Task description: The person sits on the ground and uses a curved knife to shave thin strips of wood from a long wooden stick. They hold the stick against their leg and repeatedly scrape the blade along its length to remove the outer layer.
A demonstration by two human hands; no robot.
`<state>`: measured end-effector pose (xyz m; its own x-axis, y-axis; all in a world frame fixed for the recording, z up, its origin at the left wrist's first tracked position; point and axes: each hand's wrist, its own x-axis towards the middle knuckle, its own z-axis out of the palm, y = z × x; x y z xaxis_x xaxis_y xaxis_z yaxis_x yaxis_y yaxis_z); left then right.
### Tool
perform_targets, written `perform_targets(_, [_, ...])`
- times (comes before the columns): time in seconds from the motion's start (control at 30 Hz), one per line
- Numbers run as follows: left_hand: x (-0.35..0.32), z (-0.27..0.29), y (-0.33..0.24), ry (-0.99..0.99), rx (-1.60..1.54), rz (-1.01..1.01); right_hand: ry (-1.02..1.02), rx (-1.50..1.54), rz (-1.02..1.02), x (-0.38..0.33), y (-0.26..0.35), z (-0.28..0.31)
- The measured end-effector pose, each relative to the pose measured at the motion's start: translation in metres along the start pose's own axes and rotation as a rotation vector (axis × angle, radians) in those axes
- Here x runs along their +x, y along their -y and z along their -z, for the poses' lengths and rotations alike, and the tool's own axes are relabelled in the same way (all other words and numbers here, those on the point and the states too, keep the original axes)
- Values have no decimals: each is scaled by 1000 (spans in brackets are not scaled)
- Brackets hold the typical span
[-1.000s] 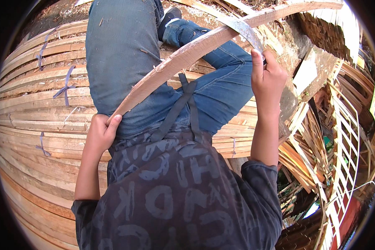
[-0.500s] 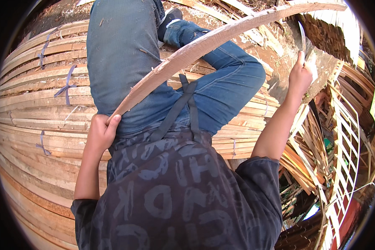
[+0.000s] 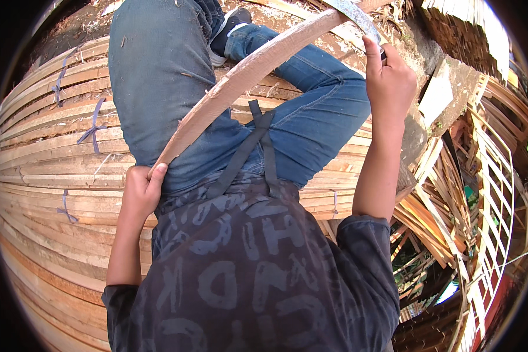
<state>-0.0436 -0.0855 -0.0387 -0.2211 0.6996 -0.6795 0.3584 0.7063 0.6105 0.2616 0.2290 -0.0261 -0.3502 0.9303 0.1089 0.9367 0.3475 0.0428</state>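
A long, rough wooden strip (image 3: 240, 85) slants across my legs, from my left hip up toward the upper right. My left hand (image 3: 141, 190) is closed round its near end, thumb along the top. My right hand (image 3: 392, 82) grips the handle of a broad-bladed knife (image 3: 356, 16), its thumb pointing up along the blade. The blade lies across the strip near its far part and seems to touch it. Its tip runs out at the top edge of the view, and most of the handle is hidden by my fingers.
Bundles of sawn wooden slats (image 3: 47, 141), tied with purple strips (image 3: 93, 127), lie under and left of my legs. A stone block (image 3: 460, 91) stands at the right. Beyond it are heaped offcuts (image 3: 431, 220) and a pale slatted frame (image 3: 490, 193). Shavings cover the ground at the top.
My right hand has swung inward to the left, bringing the knife from beyond the strip onto it. My left hand keeps its hold on the near end.
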Motion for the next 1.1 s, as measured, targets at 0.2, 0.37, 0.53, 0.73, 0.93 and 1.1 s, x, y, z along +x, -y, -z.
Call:
perform_targets(0.2, [1, 2, -15, 45, 4, 43, 21, 199, -36, -11, 2, 5])
perform_targets(0.37, [1, 1, -3, 23, -17, 6, 77, 214, 57, -35, 28, 16])
perform_targets(0.53, [0, -3, -5, 2, -2, -2, 41, 163, 15, -29, 22, 7])
perform_targets(0.73, [0, -6, -12, -22, -6, -13, -53, 54, 78, -16, 8, -10])
perform_targets(0.93, [-3, -5, -11, -40, 9, -36, -171, 71, -270, 19, -94, -23])
perform_targets(1.1, [-2, -2, -4, -27, 10, -55, -131, 234, -440, -12, -143, 3])
